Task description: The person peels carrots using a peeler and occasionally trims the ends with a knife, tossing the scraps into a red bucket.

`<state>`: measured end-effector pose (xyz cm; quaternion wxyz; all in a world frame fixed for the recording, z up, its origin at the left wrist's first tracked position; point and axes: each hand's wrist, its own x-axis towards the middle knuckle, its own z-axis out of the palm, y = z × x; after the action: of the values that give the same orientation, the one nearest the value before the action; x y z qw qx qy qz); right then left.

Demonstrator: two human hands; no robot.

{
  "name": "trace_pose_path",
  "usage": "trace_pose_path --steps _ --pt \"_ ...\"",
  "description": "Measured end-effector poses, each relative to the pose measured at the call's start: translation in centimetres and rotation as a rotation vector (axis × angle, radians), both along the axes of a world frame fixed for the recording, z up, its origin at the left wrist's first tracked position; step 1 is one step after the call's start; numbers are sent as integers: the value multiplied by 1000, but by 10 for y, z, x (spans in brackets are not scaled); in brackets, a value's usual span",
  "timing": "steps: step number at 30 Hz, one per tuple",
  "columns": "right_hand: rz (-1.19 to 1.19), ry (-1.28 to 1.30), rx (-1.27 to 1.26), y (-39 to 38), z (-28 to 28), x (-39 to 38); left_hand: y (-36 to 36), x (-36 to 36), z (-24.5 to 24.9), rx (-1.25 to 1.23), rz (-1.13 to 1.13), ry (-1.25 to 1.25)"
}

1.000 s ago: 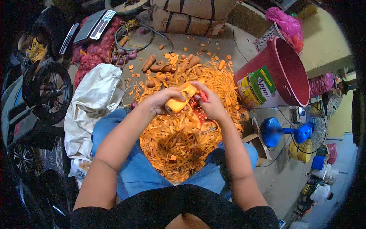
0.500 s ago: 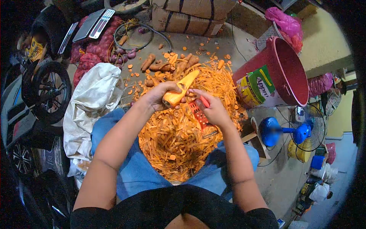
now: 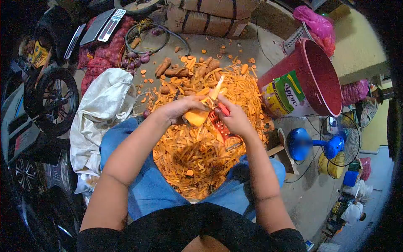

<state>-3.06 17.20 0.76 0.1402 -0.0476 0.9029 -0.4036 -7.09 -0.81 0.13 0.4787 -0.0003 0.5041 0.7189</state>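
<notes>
My left hand (image 3: 183, 108) is closed around a thick orange carrot (image 3: 195, 118) whose blunt end points toward me. In my right hand (image 3: 236, 122) is a red-handled peeler (image 3: 223, 109); its blade is hard to make out against the carrot. A pale strip of peel (image 3: 218, 87) stands up at the far side of the carrot, between the two hands. Below them spreads a big heap of carrot peelings (image 3: 178, 145). Under my right hand, a red perforated plastic piece (image 3: 219, 126) lies partly buried in the heap.
Unpeeled carrots (image 3: 178, 72) lie beyond the heap. A tall red bucket (image 3: 273, 86) leans at the right, near a blue fan (image 3: 299, 144). At the left are a white sack (image 3: 98, 113), red net bags of onions (image 3: 111, 53) and a motorbike wheel (image 3: 54, 101). Cardboard boxes (image 3: 210, 25) stand behind.
The carrot has tipped lower and its far end is now largely covered by my hands. My right hand has moved slightly right, and a pale strip now sticks up.
</notes>
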Motion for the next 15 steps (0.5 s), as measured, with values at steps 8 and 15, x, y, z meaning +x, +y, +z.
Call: trace_pose_path --steps 8,15 --pt "28 103 -536 10 -12 -7 1 -17 -12 -206 171 383" --pt "154 -119 -276 9 -1 -4 -2 -32 -26 -99 468 272"
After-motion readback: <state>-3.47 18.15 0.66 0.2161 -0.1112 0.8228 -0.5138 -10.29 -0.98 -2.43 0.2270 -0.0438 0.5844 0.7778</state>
